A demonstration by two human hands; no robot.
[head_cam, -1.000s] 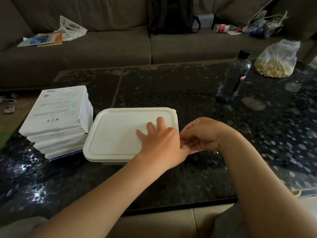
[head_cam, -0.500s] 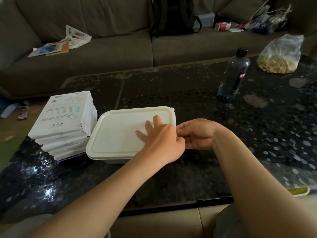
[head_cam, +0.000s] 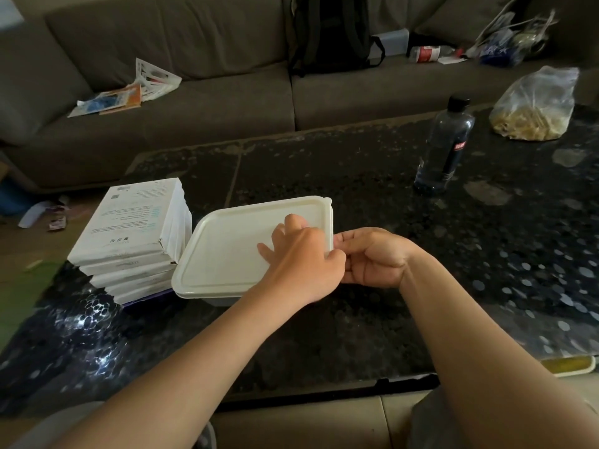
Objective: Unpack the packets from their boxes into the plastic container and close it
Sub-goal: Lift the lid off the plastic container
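The left hand (head_cam: 301, 264) lies palm-down on the white lid (head_cam: 227, 251), fingers spread and pressing near the lid's right edge. The right hand (head_cam: 372, 257) comes in from the side, its fingers curled and its thumb and forefinger nipping the lid's rim on that same edge. The two hands touch there, and the left one hides part of the right's fingertips.

The lid sits flat over the plastic container (head_cam: 220, 301). Only a thin strip of the container's body shows beneath the lid's near edge. The container rests on the left half of the dark speckled tabletop (head_cam: 356, 176).

Just beside its left side, at the tabletop's left edge, is a stack of flat white boxes (head_cam: 129, 228). The top box shows printed text, and the boxes are slightly staggered. I can't tell whether the stack touches the container.

Well apart, toward the far right of the tabletop, a dark water bottle (head_cam: 444, 150) with a black cap stands upright. Beyond it, near the far right corner, lies a clear plastic bag (head_cam: 531, 105) with something yellowish inside.

Behind the table runs a grey-brown sofa (head_cam: 194, 124), with loose papers (head_cam: 129, 89) on the seat and a black backpack (head_cam: 330, 30) against its back.
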